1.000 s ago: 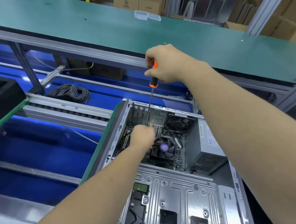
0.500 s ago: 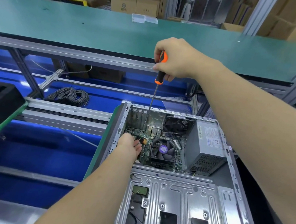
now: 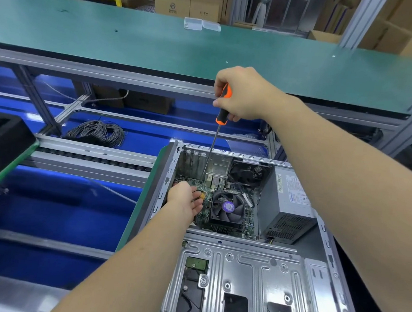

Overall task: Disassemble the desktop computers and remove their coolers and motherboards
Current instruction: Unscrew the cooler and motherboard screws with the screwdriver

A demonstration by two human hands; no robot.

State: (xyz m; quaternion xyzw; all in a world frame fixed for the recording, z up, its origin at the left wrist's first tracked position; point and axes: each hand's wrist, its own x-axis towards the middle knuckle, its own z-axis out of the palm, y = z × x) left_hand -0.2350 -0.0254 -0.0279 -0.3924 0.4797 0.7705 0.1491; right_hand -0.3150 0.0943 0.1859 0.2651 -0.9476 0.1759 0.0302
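case (image 3: 245, 282): motherboard (image 3: 202, 215), cooler (image 3: 228, 209) inside | right hand (image 3: 242, 93) grips screwdriver (image 3: 220, 116) | left hand (image 3: 185, 200) relaxed, on motherboard

No wording is legible: print on the power supply's label (image 3: 295, 190), the fan's purple sticker (image 3: 228, 206) and a distant carton's logo (image 3: 172, 7) blurs.

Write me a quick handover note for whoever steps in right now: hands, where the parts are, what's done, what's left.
Right hand grips the orange-and-black screwdriver, shaft angled down to the far edge of the motherboard.
Left hand is open, resting on the board's left side inside the computer case.
Done: side panel is off.
Left: the cooler sits on the motherboard, and both are in the case beside the power supply. Which screws are out cannot be told.
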